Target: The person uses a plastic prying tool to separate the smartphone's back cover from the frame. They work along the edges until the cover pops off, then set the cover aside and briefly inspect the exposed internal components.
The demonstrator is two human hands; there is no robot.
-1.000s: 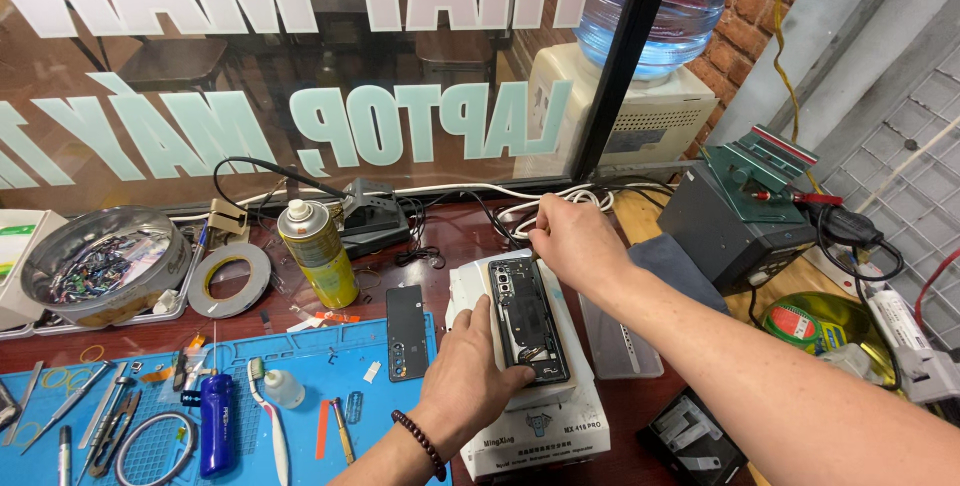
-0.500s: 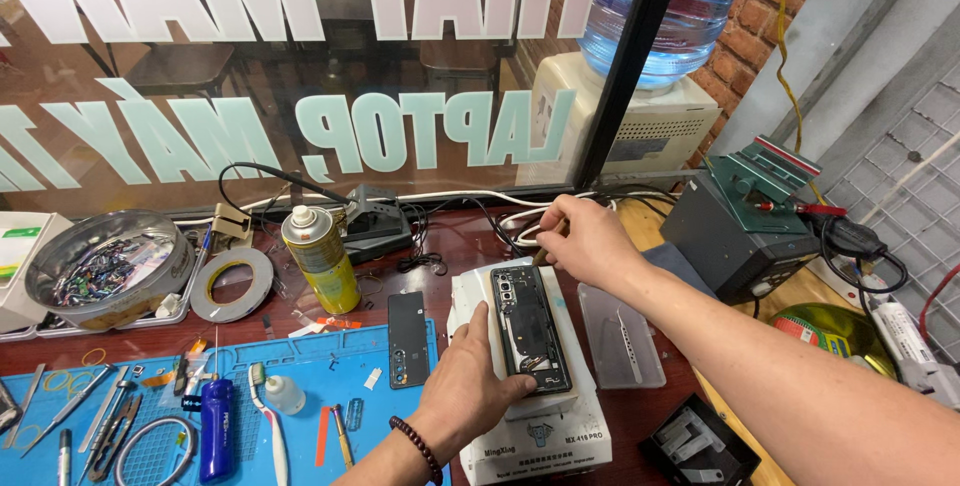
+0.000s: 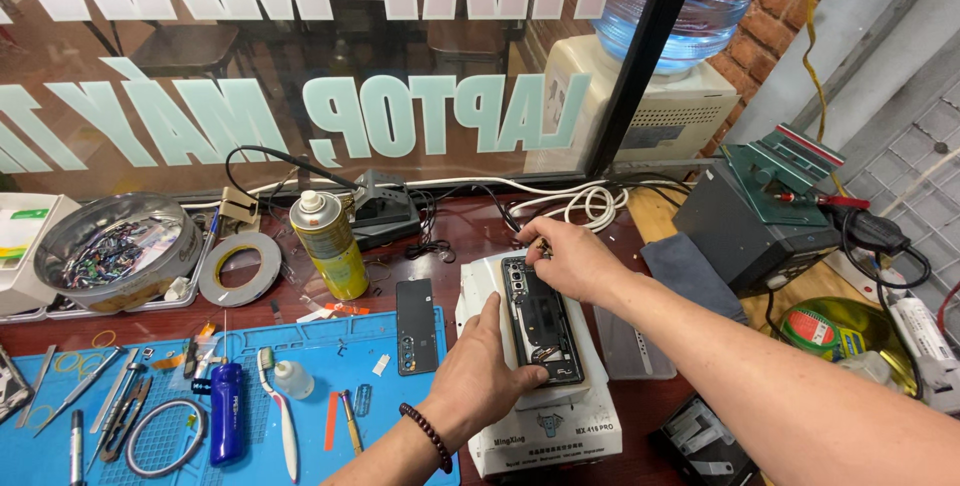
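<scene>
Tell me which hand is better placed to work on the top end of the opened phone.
Right. The right hand is at the opened phone's top edge, fingertips pinched there. The left hand lies flat along its lower left side, steadying it on the white heating pad.

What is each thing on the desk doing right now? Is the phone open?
Phone: opened, insides showing, lying flat on the white box.
Back cover: off, lying on the blue mat.
Spray can: upright, cap off.
Left hand: pressing the phone's edge.
Right hand: fingers pinched at the phone's top.
</scene>
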